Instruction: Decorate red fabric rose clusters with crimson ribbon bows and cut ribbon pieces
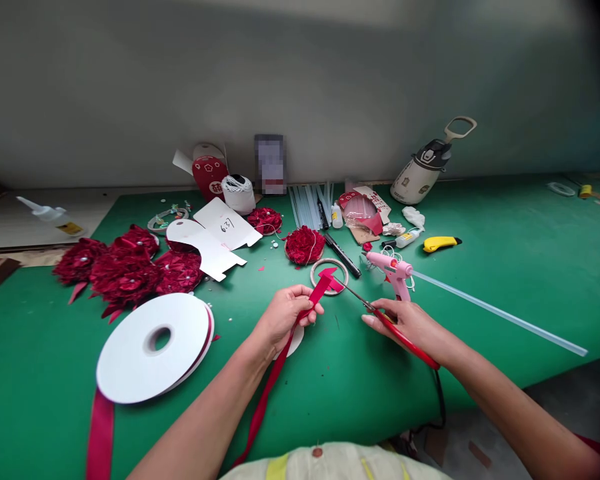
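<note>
A dark red ribbon (266, 398) is pinched in my left hand (289, 315); its short end sticks up past the fingers and its long part trails down to my lap. My right hand (405, 323) holds red-handled scissors (404, 339), their blades pointing left toward the ribbon end. Under the blade tips lies a ring-shaped roll (314, 272) with red ribbon pieces inside it. A pale round disc (296, 342) shows partly beneath my left hand. The white ribbon spool (130, 353) sits to the left, with red ribbon hanging from it.
Red fabric flowers (125, 273) are heaped at the left beside white card cutouts (225, 223). A pink glue gun (391, 268) with a long clear stick stands just beyond my right hand. Farther right are a yellow cutter (439, 245) and a bottle (416, 180) by the wall.
</note>
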### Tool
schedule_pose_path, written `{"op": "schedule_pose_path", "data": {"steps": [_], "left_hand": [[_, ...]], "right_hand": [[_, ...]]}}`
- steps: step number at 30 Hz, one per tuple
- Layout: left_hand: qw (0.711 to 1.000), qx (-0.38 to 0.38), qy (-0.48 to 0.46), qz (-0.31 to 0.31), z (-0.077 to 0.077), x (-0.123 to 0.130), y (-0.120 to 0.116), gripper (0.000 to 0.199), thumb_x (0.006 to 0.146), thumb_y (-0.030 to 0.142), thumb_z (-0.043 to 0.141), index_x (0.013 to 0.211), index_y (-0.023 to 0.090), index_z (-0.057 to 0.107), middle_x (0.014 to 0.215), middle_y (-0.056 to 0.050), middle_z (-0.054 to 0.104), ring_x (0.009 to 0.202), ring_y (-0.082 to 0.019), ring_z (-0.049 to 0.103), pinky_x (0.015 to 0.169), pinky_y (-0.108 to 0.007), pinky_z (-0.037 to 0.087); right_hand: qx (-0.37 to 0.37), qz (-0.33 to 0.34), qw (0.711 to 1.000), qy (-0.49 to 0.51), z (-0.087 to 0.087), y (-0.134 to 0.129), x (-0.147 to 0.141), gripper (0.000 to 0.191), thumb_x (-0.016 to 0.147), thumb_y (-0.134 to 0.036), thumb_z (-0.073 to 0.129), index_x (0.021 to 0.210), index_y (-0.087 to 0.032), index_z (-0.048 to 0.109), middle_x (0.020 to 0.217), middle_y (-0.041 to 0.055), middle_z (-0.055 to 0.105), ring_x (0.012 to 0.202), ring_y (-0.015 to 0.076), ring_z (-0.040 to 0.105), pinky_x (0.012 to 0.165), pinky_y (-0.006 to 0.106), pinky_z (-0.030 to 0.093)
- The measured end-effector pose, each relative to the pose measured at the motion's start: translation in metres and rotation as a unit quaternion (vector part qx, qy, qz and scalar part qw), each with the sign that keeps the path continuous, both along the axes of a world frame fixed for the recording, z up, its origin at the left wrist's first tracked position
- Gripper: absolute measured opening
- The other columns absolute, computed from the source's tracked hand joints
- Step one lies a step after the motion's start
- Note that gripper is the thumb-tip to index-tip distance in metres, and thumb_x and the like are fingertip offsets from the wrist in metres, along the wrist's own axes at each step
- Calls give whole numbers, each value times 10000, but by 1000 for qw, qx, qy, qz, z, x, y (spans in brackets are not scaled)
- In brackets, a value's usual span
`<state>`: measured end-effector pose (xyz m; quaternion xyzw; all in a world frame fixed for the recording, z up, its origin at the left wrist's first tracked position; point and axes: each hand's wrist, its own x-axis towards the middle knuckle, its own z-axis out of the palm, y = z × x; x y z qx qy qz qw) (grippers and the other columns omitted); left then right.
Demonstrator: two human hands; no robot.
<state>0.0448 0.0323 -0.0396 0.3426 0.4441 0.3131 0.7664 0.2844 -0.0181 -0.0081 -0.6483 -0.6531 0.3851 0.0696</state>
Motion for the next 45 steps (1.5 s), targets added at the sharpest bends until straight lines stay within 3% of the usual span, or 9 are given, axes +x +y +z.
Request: {"op": "schedule_pose_path", "data": {"steps": [6, 11, 16, 20, 25, 30, 39, 45], "left_hand": [[1000, 17, -1, -1, -4, 0, 1, 84, 766, 102, 534, 850, 98, 531, 804, -122, 670, 546, -74, 559, 502, -176, 418], [1000, 24, 9, 17, -6, -1, 4, 83, 781, 92, 522, 863, 103, 524, 762, -106, 664, 535, -81, 567, 487, -180, 428], [1000, 20, 18, 9, -6, -2, 4, 168, 817, 186, 540, 972, 135, 501, 643, -59, 644, 450, -93, 538, 381, -166, 357], [999, 32, 20, 4, -9, 0, 1, 173, 826, 250, 560, 937, 138, 490, 617, -47, 633, 404, -69, 497, 332, -141, 231], [999, 41, 31, -18, -7, 5, 4, 179, 815, 278, 576, 759, 132, 489, 671, -84, 653, 419, -52, 494, 349, -149, 236], [998, 25, 51, -38, 3, 8, 14, 195, 769, 292, 627, 738, 136, 515, 594, -41, 620, 389, -28, 415, 353, -142, 177], [992, 34, 115, -41, 6, 16, 23, 203, 781, 322, 604, 724, 145, 522, 528, -5, 580, 361, -28, 376, 365, -154, 188], [991, 33, 116, -55, 5, 20, 19, 256, 803, 379, 590, 742, 138, 532, 531, 0, 574, 359, -25, 378, 369, -155, 205]], "right_hand": [[-95, 21, 995, 12, 21, 16, -2, 463, 789, -621, 495, 695, -171, 551, 559, 1, 494, 491, 137, 483, 443, 242, 355], [-125, 16, 992, 19, 27, 40, -14, 460, 766, -619, 535, 638, -183, 464, 561, 14, 534, 488, 140, 510, 470, 254, 403], [-128, 0, 991, 36, 26, 29, -16, 458, 792, -617, 505, 653, -185, 447, 555, -4, 502, 477, 117, 473, 457, 236, 376], [-107, -26, 991, 78, 24, 9, -10, 438, 840, -596, 444, 673, -192, 418, 550, -35, 424, 474, 95, 410, 438, 215, 327], [-60, -30, 989, 130, 8, -11, -3, 328, 867, -501, 459, 832, -182, 521, 631, -25, 434, 537, 107, 414, 482, 226, 345], [-55, 3, 989, 138, -2, -16, 6, 267, 865, -397, 478, 985, -170, 550, 625, -30, 429, 545, 108, 380, 506, 231, 335], [-30, 34, 991, 123, 5, -4, -3, 353, 864, -524, 436, 806, -188, 532, 592, -36, 409, 537, 110, 384, 490, 217, 313], [-8, 24, 993, 118, 4, 1, -9, 357, 862, -506, 459, 690, -193, 458, 567, -47, 360, 534, 101, 341, 482, 211, 280]]}}
